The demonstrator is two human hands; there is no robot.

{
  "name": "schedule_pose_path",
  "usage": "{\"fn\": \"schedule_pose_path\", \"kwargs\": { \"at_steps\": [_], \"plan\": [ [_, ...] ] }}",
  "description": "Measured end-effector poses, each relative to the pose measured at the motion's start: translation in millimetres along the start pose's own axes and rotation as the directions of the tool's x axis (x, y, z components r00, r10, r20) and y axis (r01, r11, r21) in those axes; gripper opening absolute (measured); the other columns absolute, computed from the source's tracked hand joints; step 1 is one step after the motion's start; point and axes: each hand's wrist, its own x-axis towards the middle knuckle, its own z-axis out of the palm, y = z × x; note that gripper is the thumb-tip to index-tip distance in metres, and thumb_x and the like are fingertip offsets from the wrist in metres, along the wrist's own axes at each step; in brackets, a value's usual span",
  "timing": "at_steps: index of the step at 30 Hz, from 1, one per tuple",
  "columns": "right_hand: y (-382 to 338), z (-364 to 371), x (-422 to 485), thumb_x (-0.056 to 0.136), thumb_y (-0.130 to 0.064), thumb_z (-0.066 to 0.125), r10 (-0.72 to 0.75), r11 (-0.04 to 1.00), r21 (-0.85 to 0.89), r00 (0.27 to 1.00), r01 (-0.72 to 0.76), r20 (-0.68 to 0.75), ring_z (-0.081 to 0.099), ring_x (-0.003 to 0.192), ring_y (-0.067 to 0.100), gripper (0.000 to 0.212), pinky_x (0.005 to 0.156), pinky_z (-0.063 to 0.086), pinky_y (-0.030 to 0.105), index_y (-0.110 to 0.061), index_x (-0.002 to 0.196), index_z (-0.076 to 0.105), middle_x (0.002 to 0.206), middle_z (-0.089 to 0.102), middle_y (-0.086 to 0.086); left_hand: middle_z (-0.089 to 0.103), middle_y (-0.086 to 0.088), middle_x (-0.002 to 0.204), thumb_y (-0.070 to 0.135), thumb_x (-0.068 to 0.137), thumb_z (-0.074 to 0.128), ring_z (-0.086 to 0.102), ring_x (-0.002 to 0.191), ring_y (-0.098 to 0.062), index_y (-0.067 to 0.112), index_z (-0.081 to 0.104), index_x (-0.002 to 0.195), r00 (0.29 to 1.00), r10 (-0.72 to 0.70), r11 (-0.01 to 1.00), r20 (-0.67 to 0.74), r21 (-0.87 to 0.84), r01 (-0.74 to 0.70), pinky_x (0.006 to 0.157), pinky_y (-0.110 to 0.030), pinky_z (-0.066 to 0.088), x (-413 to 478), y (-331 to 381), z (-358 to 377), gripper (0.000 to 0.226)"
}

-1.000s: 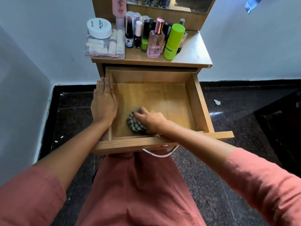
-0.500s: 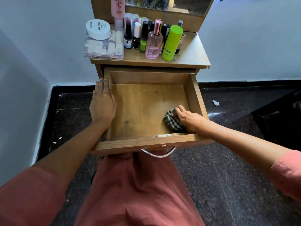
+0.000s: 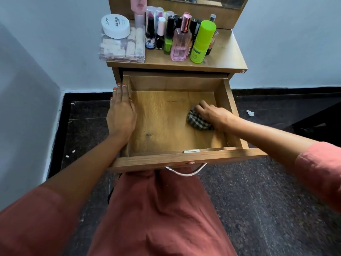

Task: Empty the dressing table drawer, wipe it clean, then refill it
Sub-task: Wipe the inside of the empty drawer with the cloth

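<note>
The wooden drawer point(image 3: 227, 100) of the dressing table is pulled out, and only a cloth lies inside. My right hand point(image 3: 215, 113) grips a bunched green-checked cloth point(image 3: 197, 121) and presses it on the drawer floor near the right wall. My left hand point(image 3: 120, 115) lies flat along the drawer's left rim, fingers straight and pointing to the back. The cosmetics stand on the tabletop point(image 3: 227, 52): a clear box point(image 3: 121, 50) with a white jar point(image 3: 115, 25) on it, several small bottles, a pink perfume bottle point(image 3: 181, 42) and a green bottle point(image 3: 202, 41).
A metal handle point(image 3: 186, 172) hangs from the drawer front, just above my lap. Walls close in at the left and behind the table. Dark stone floor lies to either side, with a paper scrap point(image 3: 250, 113) at the right and a dark piece of furniture point(image 3: 324, 119) at far right.
My right hand slid the cloth from the drawer's front middle to the front right corner, then a little back along the right wall. My left hand stayed on the left rim.
</note>
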Motion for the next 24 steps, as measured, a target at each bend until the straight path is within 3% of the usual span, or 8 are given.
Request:
{"fn": "schedule_pose_path", "kwargs": {
  "at_steps": [3, 7, 15, 18, 24],
  "plan": [
    [9, -8, 21, 0.081, 0.003, 0.058, 0.020, 1.000, -0.022, 0.998, -0.022, -0.060, 0.047, 0.120, 0.039, 0.071, 0.091, 0.049, 0.044, -0.006, 0.142, 0.021, 0.144, 0.025, 0.021, 0.016, -0.012, 0.155, 0.013, 0.099, 0.027, 0.014, 0.144, -0.024, 0.005, 0.019, 0.145, 1.000, -0.004, 1.000, -0.001, -0.003, 0.004, 0.117, -0.039, 0.021, 0, 0, 0, 0.048],
    [23, -13, 42, 0.080, -0.008, 0.065, -0.007, 0.985, -0.172, 0.979, -0.029, -0.203, 0.054, 0.111, 0.038, 0.072, 0.079, 0.050, 0.043, -0.013, 0.141, 0.026, 0.140, 0.034, 0.018, 0.015, -0.011, 0.155, 0.013, 0.099, 0.026, 0.013, 0.145, -0.023, 0.006, 0.019, 0.146, 1.000, -0.009, 1.000, 0.005, -0.003, 0.009, 0.118, -0.038, 0.020, 0, 1, -1, 0.047],
    [24, -6, 43, 0.086, -0.002, 0.052, -0.024, 0.986, -0.167, 0.978, -0.011, -0.208, 0.061, 0.093, 0.044, 0.059, 0.079, 0.052, 0.048, -0.002, 0.139, 0.027, 0.135, 0.038, 0.025, 0.015, -0.011, 0.155, 0.013, 0.099, 0.025, 0.012, 0.145, -0.022, 0.005, 0.018, 0.146, 1.000, -0.003, 1.000, 0.002, 0.002, 0.003, 0.119, -0.034, 0.016, 0, 0, -1, 0.048],
    [16, -7, 23, 0.091, -0.004, 0.046, -0.054, 0.982, -0.189, 0.989, 0.028, -0.135, 0.061, 0.099, 0.041, 0.052, 0.083, 0.051, 0.044, -0.002, 0.139, 0.027, 0.134, 0.041, 0.023, 0.015, -0.011, 0.155, 0.013, 0.099, 0.025, 0.013, 0.145, -0.023, 0.005, 0.018, 0.146, 1.000, -0.006, 1.000, 0.003, 0.004, 0.006, 0.119, -0.035, 0.017, 1, -1, -1, 0.048],
    [-4, 5, -28, 0.084, -0.006, 0.058, -0.102, 0.962, -0.243, 0.988, 0.128, 0.114, 0.063, 0.099, 0.034, 0.067, 0.080, 0.052, 0.036, -0.007, 0.140, 0.021, 0.135, 0.038, 0.017, 0.016, -0.012, 0.155, 0.014, 0.099, 0.024, 0.012, 0.145, -0.023, 0.004, 0.018, 0.146, 1.000, -0.003, 1.000, 0.005, 0.015, 0.003, 0.118, -0.038, 0.019, 1, -1, 0, 0.048]
  ]
}}
